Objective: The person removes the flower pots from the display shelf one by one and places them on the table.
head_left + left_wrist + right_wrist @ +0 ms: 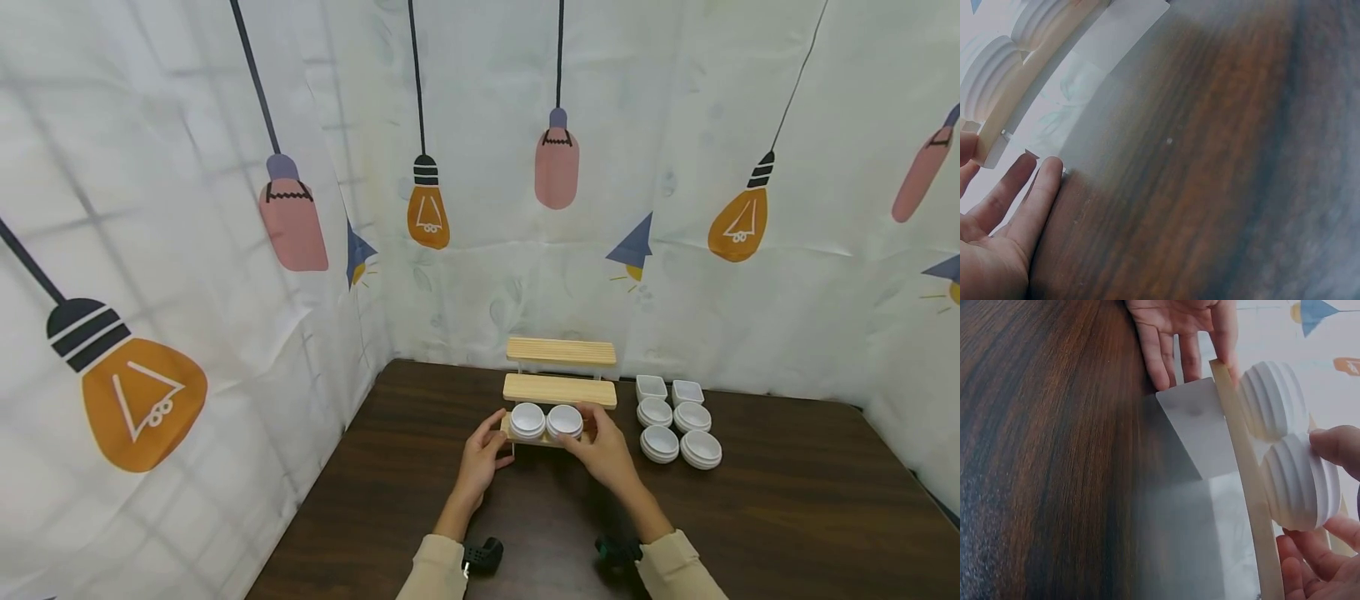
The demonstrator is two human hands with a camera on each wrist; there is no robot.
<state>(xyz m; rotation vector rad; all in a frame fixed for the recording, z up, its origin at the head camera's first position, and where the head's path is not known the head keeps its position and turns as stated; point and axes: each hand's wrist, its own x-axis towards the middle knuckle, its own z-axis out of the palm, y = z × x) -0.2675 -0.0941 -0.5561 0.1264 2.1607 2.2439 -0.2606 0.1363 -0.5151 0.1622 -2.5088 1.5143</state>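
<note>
A three-step wooden display stand [559, 390] with clear side panels stands at the back of the dark table. Two round, ribbed white bowls sit side by side on its lowest board [1035, 78]. My left hand [477, 460] holds the left end of that board, thumb against it and other fingers lower by the clear panel [1191, 412]. My right hand [606, 454] pinches the right-hand bowl [1294, 481] between thumb and fingers. Close beside it is the left-hand bowl [1269, 400], which no hand touches.
Right of the stand are more white bowls: square ones [651, 387] at the back and several round ones [701, 449] in front. The upper board [561, 351] is close to the patterned curtain [480, 292]. Dark wooden table [787, 500] extends to the right.
</note>
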